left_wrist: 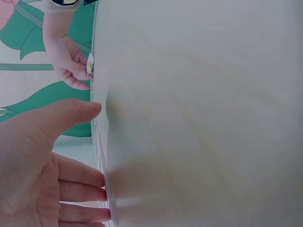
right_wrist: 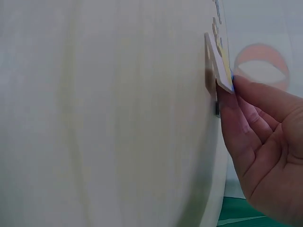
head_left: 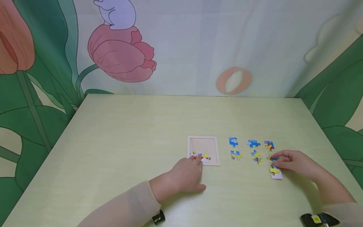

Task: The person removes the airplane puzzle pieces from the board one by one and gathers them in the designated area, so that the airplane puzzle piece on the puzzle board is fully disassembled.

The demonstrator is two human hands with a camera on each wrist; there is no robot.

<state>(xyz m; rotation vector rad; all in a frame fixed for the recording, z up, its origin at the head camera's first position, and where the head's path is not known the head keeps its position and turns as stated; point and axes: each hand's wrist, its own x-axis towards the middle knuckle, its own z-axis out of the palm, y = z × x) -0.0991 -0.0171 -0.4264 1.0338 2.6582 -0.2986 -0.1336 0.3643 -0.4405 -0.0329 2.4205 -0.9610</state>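
A square puzzle tray (head_left: 217, 151) with a pale rim lies on the table, with a few joined pieces (head_left: 208, 156) along its bottom side. My left hand (head_left: 187, 175) rests at the tray's lower left, fingertips over those pieces; in the left wrist view its fingers (left_wrist: 83, 191) look fairly straight against the tray's edge. My right hand (head_left: 296, 162) pinches a puzzle piece (head_left: 276, 172) with yellow, blue and white on it. In the right wrist view, that piece (right_wrist: 220, 66) is tilted up between thumb and fingers. Another piece (head_left: 273, 159) is partly hidden behind the right fingers.
Right of the tray lie loose puzzle pieces: a top row of a blue piece (head_left: 233, 141), another blue one (head_left: 253, 143) and a red-blue one (head_left: 269, 145). Below are two yellow-marked pieces (head_left: 236, 155). A patterned curtain (head_left: 181, 47) hangs behind the table (head_left: 127, 126).
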